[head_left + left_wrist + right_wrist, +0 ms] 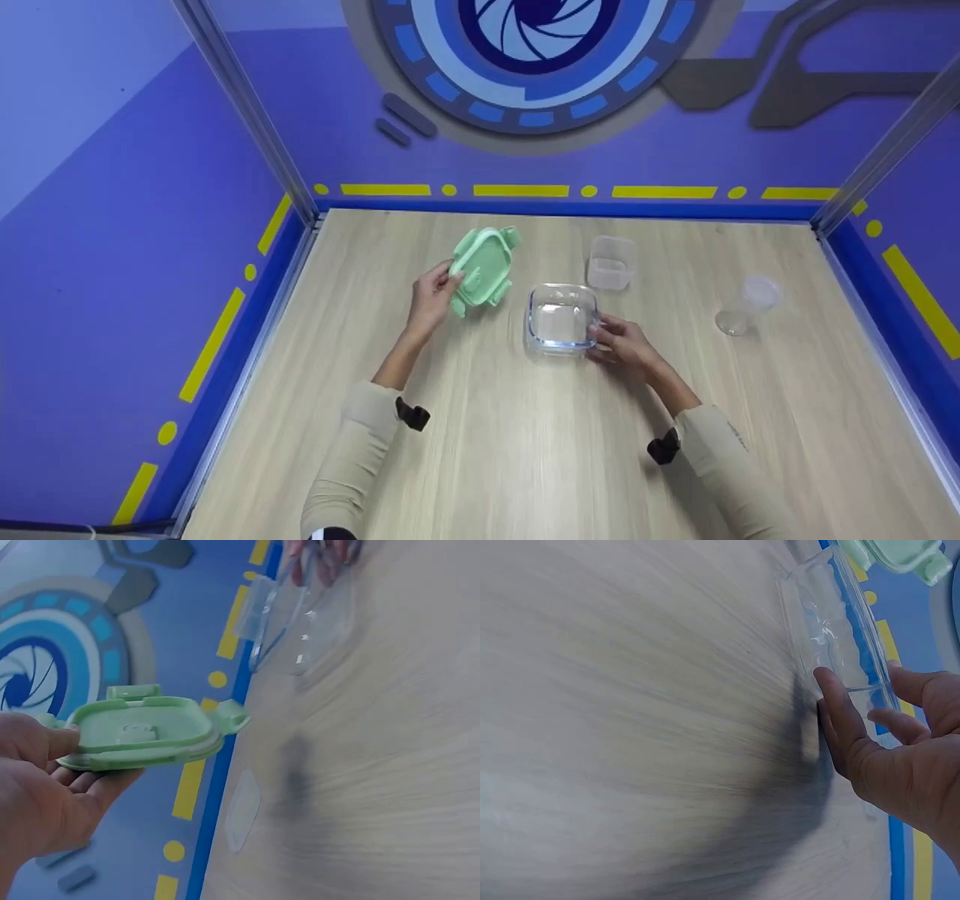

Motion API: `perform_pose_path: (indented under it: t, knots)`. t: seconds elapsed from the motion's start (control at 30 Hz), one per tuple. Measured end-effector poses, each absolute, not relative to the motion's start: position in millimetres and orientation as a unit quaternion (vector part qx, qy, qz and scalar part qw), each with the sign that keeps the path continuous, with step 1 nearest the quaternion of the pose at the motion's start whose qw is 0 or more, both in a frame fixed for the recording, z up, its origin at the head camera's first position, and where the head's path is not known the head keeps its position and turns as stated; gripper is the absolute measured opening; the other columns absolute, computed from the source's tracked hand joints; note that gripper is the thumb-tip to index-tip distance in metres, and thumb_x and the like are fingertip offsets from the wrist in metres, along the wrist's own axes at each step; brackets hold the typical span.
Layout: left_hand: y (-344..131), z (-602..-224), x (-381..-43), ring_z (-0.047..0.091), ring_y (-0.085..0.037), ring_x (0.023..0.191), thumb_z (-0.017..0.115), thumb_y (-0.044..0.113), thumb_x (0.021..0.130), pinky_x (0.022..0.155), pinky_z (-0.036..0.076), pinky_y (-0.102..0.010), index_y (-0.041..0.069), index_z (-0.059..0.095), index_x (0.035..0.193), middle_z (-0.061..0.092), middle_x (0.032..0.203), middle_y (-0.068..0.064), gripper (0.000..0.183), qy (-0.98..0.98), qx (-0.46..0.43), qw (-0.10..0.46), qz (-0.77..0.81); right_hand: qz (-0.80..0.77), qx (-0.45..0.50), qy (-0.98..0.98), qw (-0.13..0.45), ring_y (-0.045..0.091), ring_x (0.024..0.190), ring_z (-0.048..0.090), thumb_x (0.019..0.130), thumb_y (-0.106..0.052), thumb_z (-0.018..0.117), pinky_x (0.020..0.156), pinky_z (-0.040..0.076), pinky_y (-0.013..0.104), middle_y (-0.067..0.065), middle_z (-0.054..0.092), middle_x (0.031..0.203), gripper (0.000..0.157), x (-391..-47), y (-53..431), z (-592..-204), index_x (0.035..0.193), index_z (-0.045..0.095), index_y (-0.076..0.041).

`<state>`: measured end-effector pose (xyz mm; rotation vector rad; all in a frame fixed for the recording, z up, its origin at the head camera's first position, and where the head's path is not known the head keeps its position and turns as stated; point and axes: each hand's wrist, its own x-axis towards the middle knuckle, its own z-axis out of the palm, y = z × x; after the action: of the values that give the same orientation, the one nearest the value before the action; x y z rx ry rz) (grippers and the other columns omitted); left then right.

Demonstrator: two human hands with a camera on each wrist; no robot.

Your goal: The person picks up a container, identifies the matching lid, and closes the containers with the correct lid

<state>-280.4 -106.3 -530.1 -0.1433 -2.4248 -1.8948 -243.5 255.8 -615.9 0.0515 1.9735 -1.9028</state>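
Note:
My left hand pinches a light green snap-on lid by its left edge, thumb on top and fingers beneath. In the left wrist view the lid is raised above the table, its clip flaps spread outward. To the right stands a square clear glass food container without a cover. My right hand holds its right side, with the thumb at the rim and the fingers along the outer wall. The glass wall shows close to the fingertips in the right wrist view.
Behind the glass container stands a smaller translucent plastic box. Farther right are a small clear cup and a round translucent piece. A flat whitish translucent piece lies near the table's back edge. Purple panels wall the table.

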Motion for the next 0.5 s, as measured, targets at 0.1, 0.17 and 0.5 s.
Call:
perform_pose_path:
  t: [0.1,0.17,0.5]
  knots:
    - [-93.7,-533.8,-279.1,0.071,-0.027,0.098,0.059,0.017,0.104,0.08,0.056,-0.028,0.003,0.066,0.134,0.075,0.118,-0.017,0.034,-0.803,-0.119,0.065,-0.58,-0.687,0.021,0.698,0.199,0.011,0.101,0.07,0.106,-0.014,0.055,0.096,0.059,0.033,0.029,0.052,0.138,0.06,-244.5,255.2,-615.6,0.158,0.03,0.003]
    - [-85.5,-535.7,-278.3,0.073,-0.031,0.1,0.058,0.018,0.104,0.082,0.058,-0.034,0.003,0.066,0.133,0.074,0.119,-0.017,0.033,-0.81,-0.164,0.078,-0.557,-0.693,0.025,0.693,0.197,0.012,0.101,0.07,0.106,-0.013,0.055,0.096,0.059,0.034,0.024,0.056,0.133,0.059,-244.9,255.2,-615.2,0.158,0.031,0.003]
    - [-52.5,-549.7,-273.8,0.067,-0.022,0.125,0.061,0.012,0.101,0.105,0.054,-0.031,0.011,0.069,0.131,0.072,0.131,-0.008,0.031,-0.841,-0.314,0.152,-0.414,-0.699,0.067,0.685,0.194,0.01,0.085,0.072,0.103,-0.016,0.061,0.078,0.061,0.026,0.007,0.071,0.107,0.061,-240.1,256.7,-612.6,0.156,0.036,0.0]
